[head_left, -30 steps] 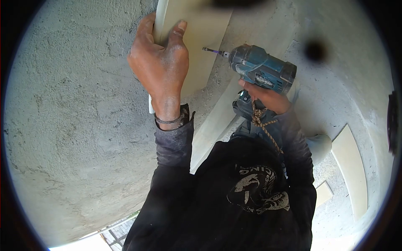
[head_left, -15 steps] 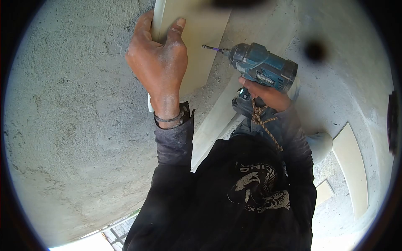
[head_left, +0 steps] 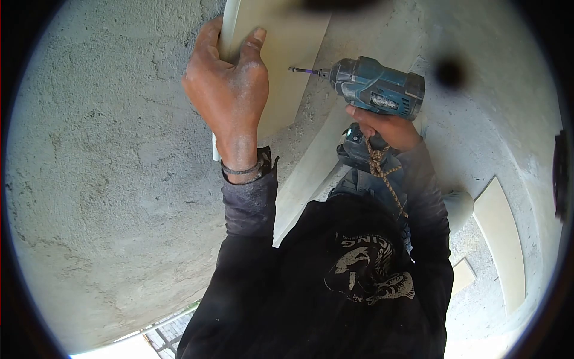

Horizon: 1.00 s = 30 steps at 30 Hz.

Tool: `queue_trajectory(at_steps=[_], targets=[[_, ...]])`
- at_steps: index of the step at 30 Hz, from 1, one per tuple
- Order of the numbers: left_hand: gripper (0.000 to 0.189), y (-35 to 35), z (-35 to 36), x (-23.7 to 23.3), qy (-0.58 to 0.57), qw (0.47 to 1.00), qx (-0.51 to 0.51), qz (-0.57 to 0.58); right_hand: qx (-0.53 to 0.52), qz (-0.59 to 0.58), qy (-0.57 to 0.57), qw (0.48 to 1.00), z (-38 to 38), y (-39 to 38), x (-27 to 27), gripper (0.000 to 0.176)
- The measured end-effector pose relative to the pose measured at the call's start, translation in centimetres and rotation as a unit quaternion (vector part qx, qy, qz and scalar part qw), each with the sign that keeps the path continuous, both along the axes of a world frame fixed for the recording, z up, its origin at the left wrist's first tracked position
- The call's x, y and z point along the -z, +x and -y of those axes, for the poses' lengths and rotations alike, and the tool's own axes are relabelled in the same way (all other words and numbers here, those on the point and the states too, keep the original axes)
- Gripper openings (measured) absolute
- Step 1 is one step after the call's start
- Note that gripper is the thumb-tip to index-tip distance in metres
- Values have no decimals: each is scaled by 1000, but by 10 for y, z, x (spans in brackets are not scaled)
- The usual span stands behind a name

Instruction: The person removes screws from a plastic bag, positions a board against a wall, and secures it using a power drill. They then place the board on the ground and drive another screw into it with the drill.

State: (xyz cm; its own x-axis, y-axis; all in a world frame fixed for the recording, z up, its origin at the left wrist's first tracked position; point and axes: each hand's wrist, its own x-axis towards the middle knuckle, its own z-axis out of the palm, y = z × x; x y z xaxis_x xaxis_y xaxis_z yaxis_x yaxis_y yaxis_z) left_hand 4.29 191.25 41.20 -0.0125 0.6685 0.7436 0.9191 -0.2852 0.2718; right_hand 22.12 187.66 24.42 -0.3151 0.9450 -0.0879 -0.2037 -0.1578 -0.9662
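Note:
My left hand [head_left: 230,90] grips the left edge of a cream-coloured panel [head_left: 284,72], its thumb on the panel's face and its fingers curled over the edge. My right hand [head_left: 388,128] is wrapped round the handle of a teal and black power driver [head_left: 379,87]. The driver's thin bit [head_left: 305,70] points left, over the panel's right part; whether its tip touches the panel I cannot tell. A knotted rope [head_left: 378,164] hangs by the driver's base.
A rough grey cement wall [head_left: 113,155] fills the left side. Lower right, a curved cream strip [head_left: 505,239] and a small cream piece [head_left: 462,275] lie on a grey surface. Paving shows at the bottom left.
My right hand and the driver's base have shifted slightly to the right, and the driver's body sits a little more level. My left hand has barely moved on the panel.

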Motion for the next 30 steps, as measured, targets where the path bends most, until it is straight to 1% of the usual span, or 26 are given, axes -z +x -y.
queue_trajectory(at_steps=[1,2,3,4,8,10,14,16,17,18,19,20,21,22,24,26,27,29,30], targets=[[32,0,0,0,-10,1000,-4,2,-8,-34,-11,999,1,0,0,35],[32,1,0,0,-20,1000,-8,6,-6,-34,-11,999,2,0,1,35],[32,1,-1,1,-19,1000,-7,8,4,-62,-37,997,4,-1,1,22],[32,1,-1,1,-13,1000,0,9,12,-91,-62,994,4,-3,2,16],[31,1,-2,2,-1,1000,-1,7,7,-72,-45,996,7,-8,7,15],[31,0,0,1,-7,1000,2,4,27,-126,-67,989,11,-9,3,15],[29,2,0,0,-7,1000,3,10,30,-132,-60,989,13,-12,4,13],[27,4,0,-3,-8,1000,8,15,33,-63,-26,997,16,-12,1,13],[26,5,1,-3,-14,1000,13,19,38,-62,-27,997,18,-10,0,13],[26,5,3,-2,-17,999,20,20,22,-26,-13,999,20,-7,-2,18],[24,4,5,-3,-37,998,27,34,8,13,2,1000,23,-4,-4,27],[21,5,6,-2,-56,997,35,49,18,19,2,1000,27,-1,-3,27],[21,6,10,0,-59,996,46,56,43,75,56,995,36,1,2,26],[20,6,13,4,-87,991,63,84,68,133,109,983,46,2,6,31],[19,11,19,11,-123,981,96,117,106,203,152,962,66,7,9,39],[18,22,23,22,-177,960,155,150,197,134,206,949,94,15,10,44],[18,28,23,31,-186,953,178,159,215,152,198,944,111,22,6,44],[22,46,23,53,-263,910,260,189,279,167,181,928,148,36,-10,51],[22,60,26,60,-275,897,286,195,300,186,170,920,170,44,-15,51]])
